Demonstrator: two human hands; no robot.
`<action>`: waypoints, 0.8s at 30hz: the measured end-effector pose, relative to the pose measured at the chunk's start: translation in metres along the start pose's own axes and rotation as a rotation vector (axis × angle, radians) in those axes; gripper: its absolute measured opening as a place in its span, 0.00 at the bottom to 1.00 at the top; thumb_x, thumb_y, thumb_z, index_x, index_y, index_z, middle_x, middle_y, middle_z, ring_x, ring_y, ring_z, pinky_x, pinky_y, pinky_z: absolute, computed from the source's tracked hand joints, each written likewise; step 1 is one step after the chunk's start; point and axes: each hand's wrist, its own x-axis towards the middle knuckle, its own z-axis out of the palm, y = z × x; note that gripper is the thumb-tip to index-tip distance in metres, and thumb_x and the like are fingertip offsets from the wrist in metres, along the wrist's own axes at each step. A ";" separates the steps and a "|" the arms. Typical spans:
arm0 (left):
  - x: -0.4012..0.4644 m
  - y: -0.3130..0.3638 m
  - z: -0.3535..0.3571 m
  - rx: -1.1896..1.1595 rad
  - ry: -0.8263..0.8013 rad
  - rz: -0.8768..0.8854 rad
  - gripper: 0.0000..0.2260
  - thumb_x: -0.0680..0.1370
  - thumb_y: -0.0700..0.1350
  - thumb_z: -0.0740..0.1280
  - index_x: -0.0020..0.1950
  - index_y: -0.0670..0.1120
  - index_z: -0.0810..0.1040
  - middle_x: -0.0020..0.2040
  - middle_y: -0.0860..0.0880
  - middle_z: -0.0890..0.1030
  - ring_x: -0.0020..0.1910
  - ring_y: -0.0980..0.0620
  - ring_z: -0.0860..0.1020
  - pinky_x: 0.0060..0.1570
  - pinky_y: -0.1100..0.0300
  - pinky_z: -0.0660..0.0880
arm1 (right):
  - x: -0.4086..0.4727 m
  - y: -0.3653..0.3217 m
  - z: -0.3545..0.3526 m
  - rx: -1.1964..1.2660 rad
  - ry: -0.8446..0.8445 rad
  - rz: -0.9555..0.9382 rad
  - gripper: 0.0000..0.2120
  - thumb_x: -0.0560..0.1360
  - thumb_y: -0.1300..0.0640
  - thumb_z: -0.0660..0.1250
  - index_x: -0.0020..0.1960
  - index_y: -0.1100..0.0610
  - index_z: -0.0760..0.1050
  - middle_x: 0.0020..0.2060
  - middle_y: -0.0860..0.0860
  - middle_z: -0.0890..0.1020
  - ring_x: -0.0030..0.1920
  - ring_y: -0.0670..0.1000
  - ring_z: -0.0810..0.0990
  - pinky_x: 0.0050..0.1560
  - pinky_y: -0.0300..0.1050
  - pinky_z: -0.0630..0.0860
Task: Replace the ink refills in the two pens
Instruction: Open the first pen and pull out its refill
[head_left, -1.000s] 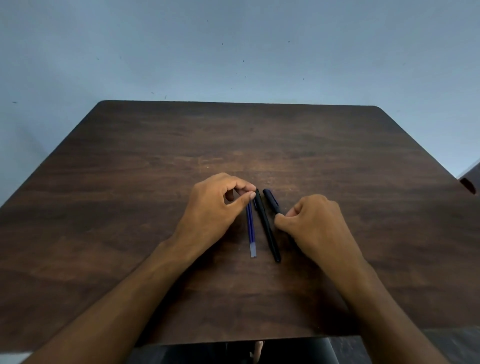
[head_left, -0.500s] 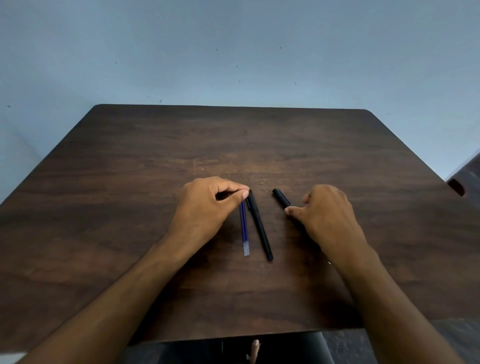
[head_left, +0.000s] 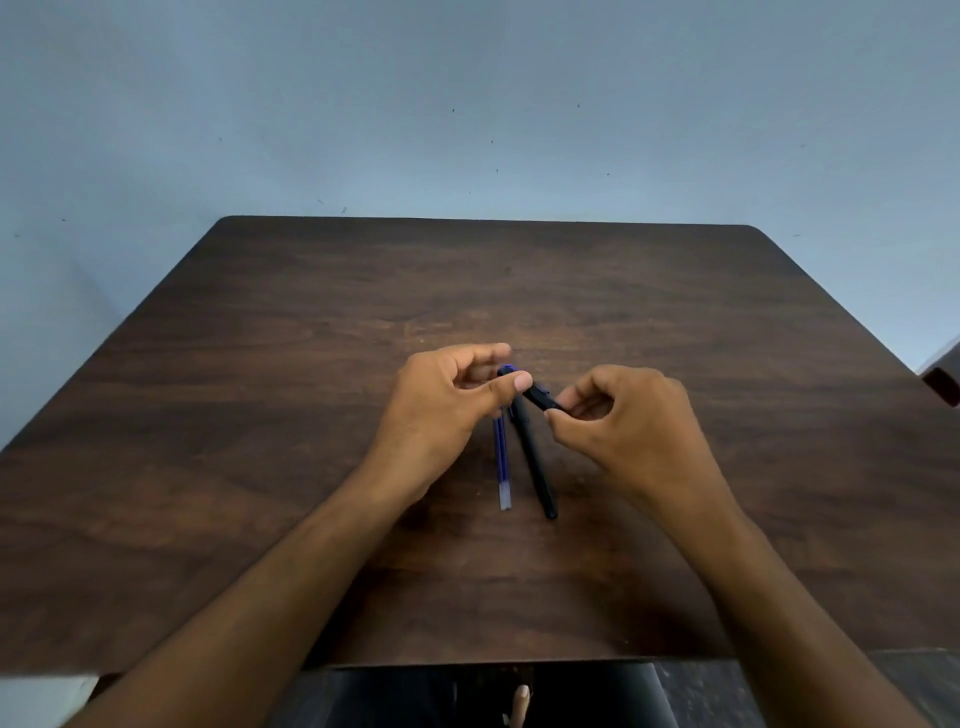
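Observation:
A short black pen piece (head_left: 537, 397) is lifted above the table, held between both hands. My left hand (head_left: 447, 410) pinches its far end with thumb and forefinger, and a bit of blue shows at that end. My right hand (head_left: 628, 421) pinches its near end. Below them on the table lie a blue ink refill (head_left: 502, 462) with a clear end and a long black pen (head_left: 535, 462), side by side, pointing toward me.
The dark wooden table (head_left: 260, 415) stands against a pale blue wall. A dark object (head_left: 943, 382) shows at the right edge past the table's corner.
My right hand has lifted the short black piece off the table toward the left. My left hand rose from the refill's top end and took hold of that piece's far end.

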 end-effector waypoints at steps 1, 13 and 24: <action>0.000 0.001 -0.001 -0.068 -0.039 -0.038 0.15 0.73 0.46 0.75 0.59 0.46 0.83 0.44 0.49 0.87 0.43 0.54 0.85 0.45 0.59 0.82 | -0.001 -0.003 -0.001 0.024 -0.010 -0.033 0.05 0.70 0.54 0.77 0.39 0.51 0.82 0.31 0.43 0.83 0.33 0.42 0.82 0.34 0.31 0.77; -0.009 0.004 -0.010 -0.485 0.004 -0.135 0.12 0.72 0.40 0.74 0.50 0.34 0.83 0.42 0.36 0.85 0.40 0.44 0.85 0.41 0.56 0.83 | 0.011 -0.004 0.016 0.057 -0.020 -0.393 0.08 0.77 0.54 0.71 0.46 0.58 0.85 0.33 0.47 0.81 0.35 0.46 0.80 0.36 0.41 0.78; -0.011 0.009 -0.019 -0.534 0.025 -0.175 0.12 0.73 0.38 0.72 0.53 0.32 0.81 0.43 0.34 0.85 0.42 0.43 0.86 0.41 0.57 0.82 | 0.019 -0.009 0.021 -0.057 0.012 -0.498 0.15 0.80 0.51 0.66 0.39 0.57 0.79 0.28 0.47 0.73 0.29 0.49 0.72 0.31 0.52 0.75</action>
